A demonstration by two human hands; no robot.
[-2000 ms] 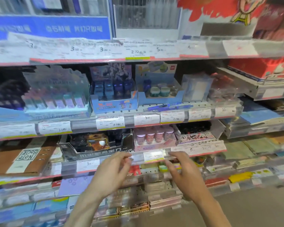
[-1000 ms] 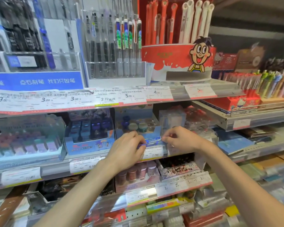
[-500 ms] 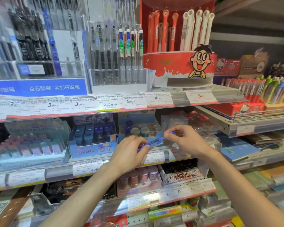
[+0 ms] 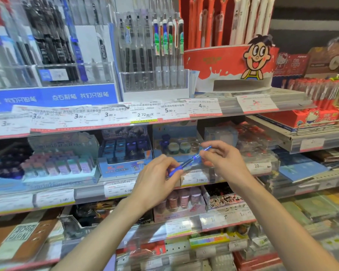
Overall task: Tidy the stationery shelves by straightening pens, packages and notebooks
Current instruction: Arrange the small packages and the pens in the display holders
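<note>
- A blue pen [image 4: 188, 161] is held in the air in front of the middle shelf, tilted, its lower end to the left and its upper end to the right.
- The left hand [image 4: 157, 178] has its fingers curled round the pen's lower end, thumb and fingertips pinching the barrel.
- The right hand [image 4: 223, 159] pinches the pen's upper part between curled fingers and thumb; the tip of the pen sticks out above its fingers.
- Both forearms reach up from the near edge toward the shelf, the hands close together but not touching each other.
- Just behind the pen stands a light blue display box [image 4: 174, 141] holding small round items; what they are is too blurred to tell.
- Left of that box sits a blue display box of small dark blue packs [image 4: 125, 151], and further left a tray of pastel packs [image 4: 57, 165].
- Price labels [image 4: 145, 114] run along the front rail of the upper shelf.
- On the upper shelf, clear holders with upright pens [image 4: 155, 51] stand in the middle, with black pens [image 4: 47, 36] to the left.
- To the right of them stands a red round display with a cartoon face [image 4: 229, 65], holding orange and white pens upright.
- On the lower left lies a brown notebook [image 4: 22, 237] printed "NOTE BOOK".
</note>
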